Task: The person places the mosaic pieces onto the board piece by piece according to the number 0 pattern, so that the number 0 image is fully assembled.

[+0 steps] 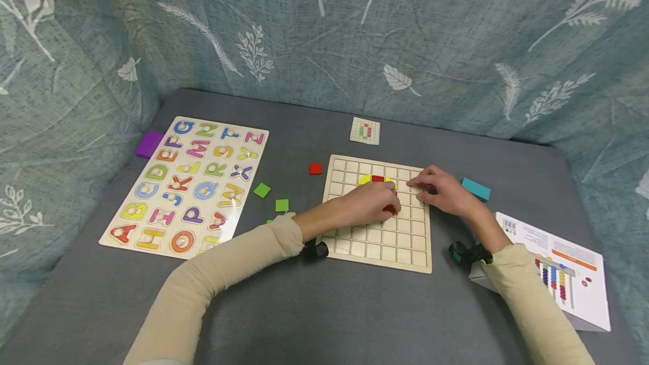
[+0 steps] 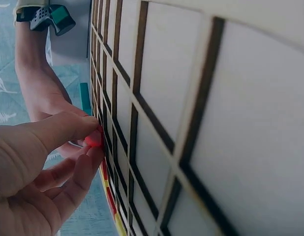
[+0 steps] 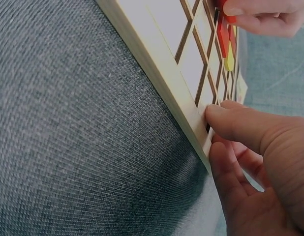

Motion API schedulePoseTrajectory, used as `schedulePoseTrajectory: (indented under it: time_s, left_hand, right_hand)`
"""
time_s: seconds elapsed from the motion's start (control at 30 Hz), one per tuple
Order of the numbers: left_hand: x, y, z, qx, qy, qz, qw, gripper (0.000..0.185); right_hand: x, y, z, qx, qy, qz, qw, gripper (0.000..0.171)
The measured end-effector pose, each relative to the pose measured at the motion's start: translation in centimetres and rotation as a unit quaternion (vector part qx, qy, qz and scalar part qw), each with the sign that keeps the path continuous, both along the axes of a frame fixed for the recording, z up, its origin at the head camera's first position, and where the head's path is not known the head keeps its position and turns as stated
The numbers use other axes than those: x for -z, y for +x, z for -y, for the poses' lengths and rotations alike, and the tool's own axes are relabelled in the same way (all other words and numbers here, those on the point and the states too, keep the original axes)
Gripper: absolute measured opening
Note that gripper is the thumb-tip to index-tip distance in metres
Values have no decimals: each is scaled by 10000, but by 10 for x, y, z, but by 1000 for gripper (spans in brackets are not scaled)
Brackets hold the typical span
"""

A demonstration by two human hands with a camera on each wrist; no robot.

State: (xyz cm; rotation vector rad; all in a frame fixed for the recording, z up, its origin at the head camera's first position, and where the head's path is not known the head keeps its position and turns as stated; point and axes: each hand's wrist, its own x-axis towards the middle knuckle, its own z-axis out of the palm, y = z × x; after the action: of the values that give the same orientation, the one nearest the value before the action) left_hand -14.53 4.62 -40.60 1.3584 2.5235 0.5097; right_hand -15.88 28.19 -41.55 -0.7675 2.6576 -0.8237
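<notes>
In the left wrist view, my left hand [image 2: 39,167] pinches a small red tile [image 2: 93,139] between thumb and fingertips, close over the wooden grid board [image 2: 171,64]. The head view has this left hand [image 1: 372,203] above the middle of the board [image 1: 375,252], covering some squares. Just beyond it, a red tile [image 1: 377,178] lies between yellow pieces [image 1: 364,179] on the grid. My right hand [image 1: 443,190] rests its fingertips on the board near the right edge. Its thumb and fingers [image 3: 222,157] touch the wood there, holding no tile.
Left of the board lie a loose red tile [image 1: 316,169] and green tiles [image 1: 281,205]. A pattern card [image 1: 365,130] sits behind it. Farther left is an alphabet puzzle [image 1: 169,185], beside a purple block [image 1: 149,144]. A teal block [image 1: 475,189] and a white box [image 1: 583,275] stand right.
</notes>
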Motion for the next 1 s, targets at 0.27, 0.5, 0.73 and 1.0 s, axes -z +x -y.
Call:
schedulePoseTrajectory:
  time_s: [0.27, 0.5, 0.73, 1.0]
  left_hand:
    - [-14, 18, 16, -116, -363, -533, 9979, 17]
    - [-16, 39, 71, -315, 231, 15, 9992, 21]
    - [-7, 53, 136, -1134, 676, 640, 9892, 29]
    - [-2, 71, 183, -2062, 933, 656, 9718, 35]
  right_hand:
    - [-1, 0, -1, 2, -33, 134, 9999, 31]
    - [-2, -1, 0, -26, 8, 153, 9999, 31]
    - [-3, -2, 1, -109, 8, 139, 9998, 32]
    - [-3, 0, -1, -84, 19, 141, 9999, 31]
